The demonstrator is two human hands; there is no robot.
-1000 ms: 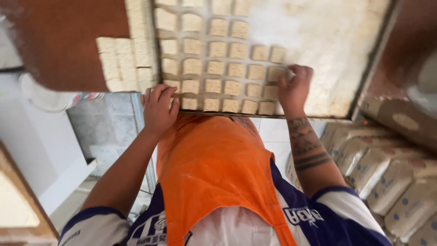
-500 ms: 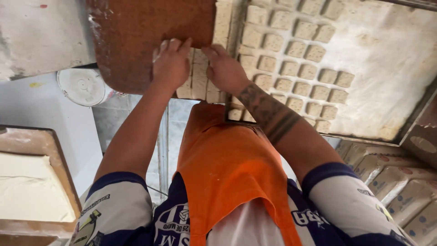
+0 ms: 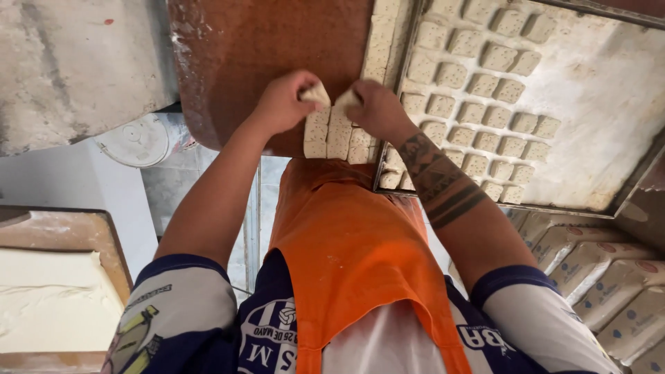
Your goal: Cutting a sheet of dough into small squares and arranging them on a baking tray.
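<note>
My left hand [image 3: 280, 104] is pinched on one small dough square [image 3: 316, 93], thumb and fingers closed around it, lifted just off the board. My right hand [image 3: 377, 107] is doing the same on a second dough piece [image 3: 346, 99], just beside the first; the two hands are nearly touching at the fingertips.

Below them sits a short block of cut dough squares [image 3: 334, 137], pale cream, soft-edged, packed edge to edge in rows. They lie on a round-edged reddish-brown board [image 3: 277, 41], matte, dusted with flour smears.

Right of the board: a rectangular metal baking tray [image 3: 609, 90], floured, grey-white surface, thin raised rim. The left part of it carries tray squares [image 3: 485, 83] in diagonal rows, each spaced apart, pillow-shaped with small dimples on top. The right part of the tray is bare flour.

Left and far: a rough grey worktop [image 3: 69, 62], worn and blotchy. Near left: a wooden box [image 3: 83, 228] holding a smooth slab of pale dough [image 3: 48, 298]. A white round lid-like disc [image 3: 135, 142] sits below the worktop edge.

Near right: stacked paper sacks [image 3: 609, 284], beige, bulging. I'm wearing an orange apron [image 3: 353, 256], smooth fabric, over a blue and white shirt. A dark band tattoo is on my right forearm.
</note>
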